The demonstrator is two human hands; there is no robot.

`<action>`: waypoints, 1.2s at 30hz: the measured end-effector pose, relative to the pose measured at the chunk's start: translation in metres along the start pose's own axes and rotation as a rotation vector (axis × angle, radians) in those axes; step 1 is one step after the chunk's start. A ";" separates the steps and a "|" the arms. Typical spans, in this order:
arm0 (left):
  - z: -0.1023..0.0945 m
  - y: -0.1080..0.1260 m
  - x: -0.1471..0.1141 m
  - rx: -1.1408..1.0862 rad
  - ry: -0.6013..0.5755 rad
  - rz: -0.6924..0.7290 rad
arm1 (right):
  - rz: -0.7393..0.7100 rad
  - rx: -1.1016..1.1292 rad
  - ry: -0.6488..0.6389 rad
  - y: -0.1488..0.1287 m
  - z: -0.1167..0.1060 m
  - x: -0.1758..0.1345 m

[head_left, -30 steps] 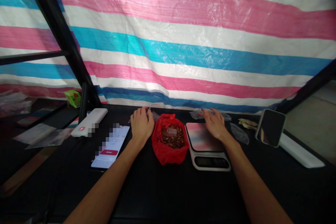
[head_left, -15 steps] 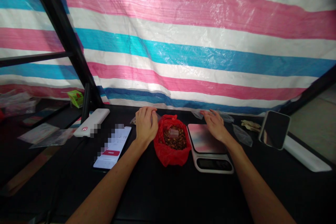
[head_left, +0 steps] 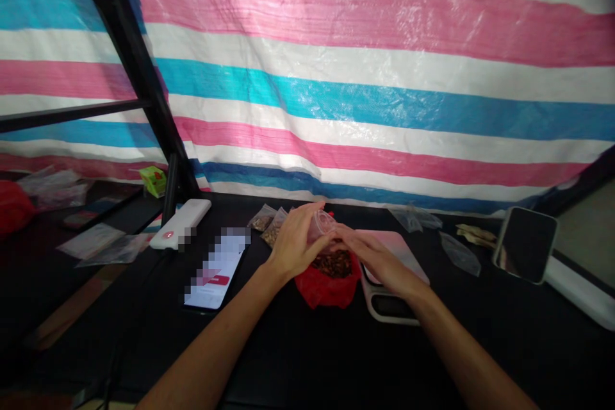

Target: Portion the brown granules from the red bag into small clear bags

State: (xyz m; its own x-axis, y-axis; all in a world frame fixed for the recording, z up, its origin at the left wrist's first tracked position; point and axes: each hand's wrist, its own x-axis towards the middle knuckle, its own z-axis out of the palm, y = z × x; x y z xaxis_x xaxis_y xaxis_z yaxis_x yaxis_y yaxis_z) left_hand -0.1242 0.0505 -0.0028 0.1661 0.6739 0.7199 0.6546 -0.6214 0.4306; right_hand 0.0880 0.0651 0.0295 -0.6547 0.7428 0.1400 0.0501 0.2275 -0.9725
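A small clear plastic bag (head_left: 321, 223) is held between my two hands above the red bag. My left hand (head_left: 296, 240) grips its left side, thumb towards me. From the right, my right hand (head_left: 377, 257) has its fingertips on the bag's edge. Below them stands the opened red plastic bag (head_left: 327, 293), filled with brown, seed-like pieces (head_left: 334, 264). My right hand and forearm pass over part of a kitchen scale (head_left: 406, 250), whose display faces me. Left of the red bag, partly behind my left hand, lie small filled clear bags (head_left: 263, 218).
A phone (head_left: 218, 272) with a lit screen and a white power bank (head_left: 181, 224) lie on the left. Loose clear bags (head_left: 459, 253) are scattered at the right, near a dark-screened device (head_left: 526, 245). A striped sheet (head_left: 375, 96) hangs behind the black table.
My right hand has moved left from beyond the scale, and my left hand has moved right off the small bags. Both now meet at a clear bag above the red bag.
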 end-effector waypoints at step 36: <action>-0.005 0.015 0.012 0.023 -0.160 -0.748 | -0.164 -0.835 -0.152 0.001 -0.006 -0.005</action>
State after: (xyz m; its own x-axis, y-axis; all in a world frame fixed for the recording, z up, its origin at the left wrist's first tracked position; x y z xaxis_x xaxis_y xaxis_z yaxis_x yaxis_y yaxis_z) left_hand -0.1166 0.0469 0.0148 -0.2235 0.9626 0.1530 0.6494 0.0300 0.7598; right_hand 0.0958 0.0650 0.0293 -0.7928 0.5816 0.1822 0.4451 0.7567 -0.4788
